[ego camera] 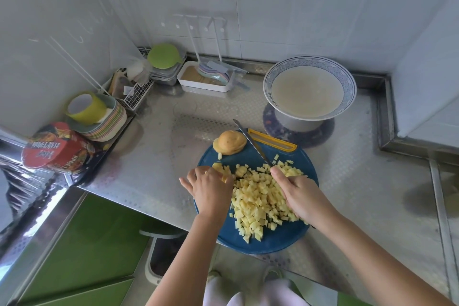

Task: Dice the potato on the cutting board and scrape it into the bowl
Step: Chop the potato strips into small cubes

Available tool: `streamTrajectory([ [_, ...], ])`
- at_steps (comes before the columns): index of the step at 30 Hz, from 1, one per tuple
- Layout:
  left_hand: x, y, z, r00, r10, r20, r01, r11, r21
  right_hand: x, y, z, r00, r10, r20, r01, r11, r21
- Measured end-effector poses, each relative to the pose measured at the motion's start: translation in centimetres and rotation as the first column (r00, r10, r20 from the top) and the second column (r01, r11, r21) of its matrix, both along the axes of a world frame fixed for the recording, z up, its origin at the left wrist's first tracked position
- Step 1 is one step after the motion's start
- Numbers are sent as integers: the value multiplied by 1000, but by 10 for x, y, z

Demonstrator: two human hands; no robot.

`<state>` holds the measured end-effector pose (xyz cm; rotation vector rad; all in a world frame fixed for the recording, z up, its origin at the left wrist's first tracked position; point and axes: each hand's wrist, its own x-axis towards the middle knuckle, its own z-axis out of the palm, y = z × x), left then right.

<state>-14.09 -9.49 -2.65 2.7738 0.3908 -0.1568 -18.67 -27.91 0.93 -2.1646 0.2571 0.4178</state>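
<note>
Chunk point(219, 169): my left hand point(208, 186) curls over it, pinning it to the board point(273, 241).
Knife point(250, 143): my right hand point(298, 194) grips the handle, blade angled toward the bowl point(298, 122).
Dice point(255, 196): heaped mid-board; 1 end piece point(229, 143) at the far edge.
Care: I'd tuck fingertips behind knuckles and match the heap's size.

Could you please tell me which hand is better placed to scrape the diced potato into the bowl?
The right hand, probably: it grips the knife over the diced potato, and the bowl stands beyond the cutting board toward its side. The left hand holds a potato piece at the board's left edge.
</note>
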Motion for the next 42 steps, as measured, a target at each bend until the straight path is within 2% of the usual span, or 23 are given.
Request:
streamTrajectory([
  [10,-17,4,-13,999,3,44,-4,1000,26,-2,4,-5,1000,24,4,-24,999,21],
  [16,-18,-2,-17,989,123,84,-115,989,-95,-5,4,-6,1000,16,0,-16,1000,23],
  [21,-12,1,-27,988,142,-53,-149,974,-169,-8,5,-5,1000,7,-3,-7,999,43],
  [30,-9,-5,-32,984,173,-42,-178,970,-164,-11,8,-4,999,34,-16,-34,999,6],
  [34,-9,2,-38,996,84,16,-81,989,-124,-14,13,-3,999,35,-42,-32,998,62],
  [40,-3,10,-36,1000,-8,-28,6,999,-44,-23,26,-6,989,22,-143,8,979,203],
  [42,-2,21,-37,996,-90,-7,89,995,-54,-27,27,-6,987,6,-159,30,975,222],
])
